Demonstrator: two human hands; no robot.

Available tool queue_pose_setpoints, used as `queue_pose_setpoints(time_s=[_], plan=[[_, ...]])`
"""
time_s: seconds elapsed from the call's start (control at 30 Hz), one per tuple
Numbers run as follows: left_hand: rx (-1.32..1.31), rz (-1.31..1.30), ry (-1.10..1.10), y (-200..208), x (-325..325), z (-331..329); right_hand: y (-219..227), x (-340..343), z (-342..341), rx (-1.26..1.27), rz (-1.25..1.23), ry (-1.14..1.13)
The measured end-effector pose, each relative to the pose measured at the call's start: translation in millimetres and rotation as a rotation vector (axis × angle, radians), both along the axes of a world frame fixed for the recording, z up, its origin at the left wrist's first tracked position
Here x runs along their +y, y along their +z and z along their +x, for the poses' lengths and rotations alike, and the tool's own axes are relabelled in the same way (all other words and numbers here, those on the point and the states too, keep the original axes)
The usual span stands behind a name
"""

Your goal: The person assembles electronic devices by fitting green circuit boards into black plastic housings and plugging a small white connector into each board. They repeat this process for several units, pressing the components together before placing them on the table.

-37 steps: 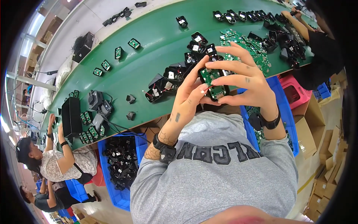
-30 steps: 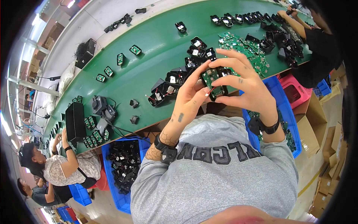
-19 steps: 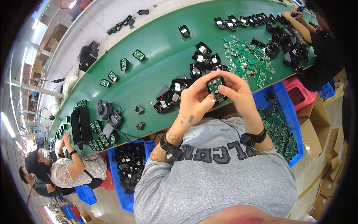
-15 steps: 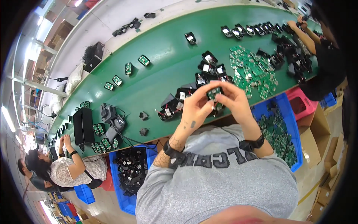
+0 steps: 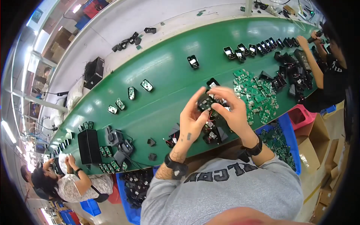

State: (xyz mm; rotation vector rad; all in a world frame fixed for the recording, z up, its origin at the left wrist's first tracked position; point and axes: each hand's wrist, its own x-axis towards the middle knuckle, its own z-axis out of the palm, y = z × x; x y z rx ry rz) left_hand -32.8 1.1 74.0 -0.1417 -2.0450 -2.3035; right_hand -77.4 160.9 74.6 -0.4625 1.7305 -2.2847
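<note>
Between my two hands, above the near part of the green bench, is a small black housing with a green circuit board in it (image 5: pixel 205 104). My left hand (image 5: pixel 192 118) closes its thumb and fingers around the left side. From the right, my right hand (image 5: pixel 231 111) grips it too, its thumb against the board side; its fingertips are slightly blurred. Black housings with wires (image 5: pixel 212 135) lie in a heap under and behind my hands, partly hidden by them. Just right of my right hand spreads a pile of loose green circuit boards (image 5: pixel 258 95).
Several board-filled housings (image 5: pixel 147 85) stand in a line on the green bench (image 5: pixel 165 67). A black box (image 5: pixel 89 146) and dark power adapters (image 5: pixel 122 144) sit left. Blue bins (image 5: pixel 294 140) flank me below the bench edge. Co-workers sit at the left (image 5: pixel 71 183) and right (image 5: pixel 330 71).
The bench appears lower in the picture as my view tilts. My hands still hold the housing, now turned differently, with the fingers shifted around it.
</note>
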Motion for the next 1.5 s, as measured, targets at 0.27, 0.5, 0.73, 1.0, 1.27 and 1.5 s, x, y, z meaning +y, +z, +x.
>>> queue_pose_setpoints(time_s=[0.27,0.5,0.73,1.0,1.27,1.5], plan=[[0.003,0.07,0.012,-10,3,-12,-14,8,-15,1.053,0.342,-0.184],[-0.341,0.136,-0.114,-18,3,-22,-36,15,-29,0.699,0.14,-0.192],[-0.361,0.348,-0.134,-21,19,-34,-43,28,-40,0.931,0.278,-0.4],[-0.208,0.212,-0.01,-19,29,-35,-40,38,-41,0.965,0.457,-0.385],[-0.357,0.402,-0.11,-31,7,-35,-42,30,-36,0.903,0.434,-0.298],[-0.331,0.407,-0.036,-36,9,-26,-50,20,-36,0.88,0.433,-0.264]])
